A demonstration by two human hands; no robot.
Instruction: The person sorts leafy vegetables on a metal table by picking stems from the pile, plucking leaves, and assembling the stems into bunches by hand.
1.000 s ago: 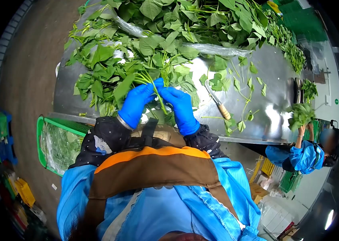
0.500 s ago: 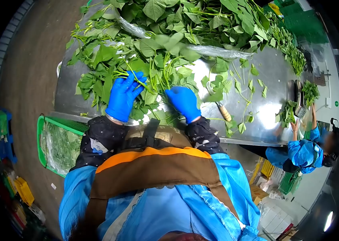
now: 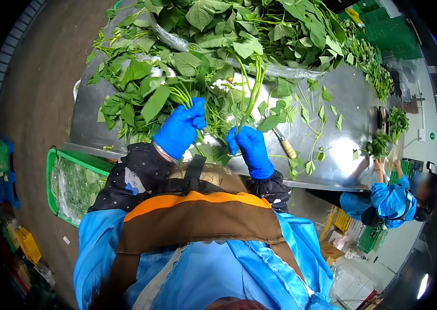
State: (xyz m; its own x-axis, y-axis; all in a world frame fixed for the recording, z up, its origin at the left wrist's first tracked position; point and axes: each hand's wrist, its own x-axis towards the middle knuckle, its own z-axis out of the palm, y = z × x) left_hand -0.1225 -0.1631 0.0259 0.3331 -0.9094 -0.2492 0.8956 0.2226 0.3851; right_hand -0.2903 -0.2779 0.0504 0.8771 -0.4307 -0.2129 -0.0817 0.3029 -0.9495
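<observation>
My left hand (image 3: 181, 126), in a blue glove, is closed around a bunch of green leafy stems (image 3: 179, 94) whose leaves spread up and to the left. In my gloved right hand (image 3: 249, 145) several long green stems (image 3: 252, 95) stand upright, pinched near their lower ends, with leaves at the top. Both hands are above the near part of the metal table, a short gap apart. Loose leafy greens (image 3: 136, 106) lie beside and beyond the left hand. A knife with a wooden handle (image 3: 288, 149) rests to the right of my right hand.
A large heap of leafy greens (image 3: 260, 26) with clear plastic covers the far side of the metal table (image 3: 345, 103). A green crate (image 3: 53, 181) lined with plastic stands at the left. At the right end, another person (image 3: 389, 199) in blue handles greens.
Both hands have moved right and closed. The right hand has lifted stems upright from the pile. The left hand, looser before, now grips its bunch. The other person's hands have shifted slightly.
</observation>
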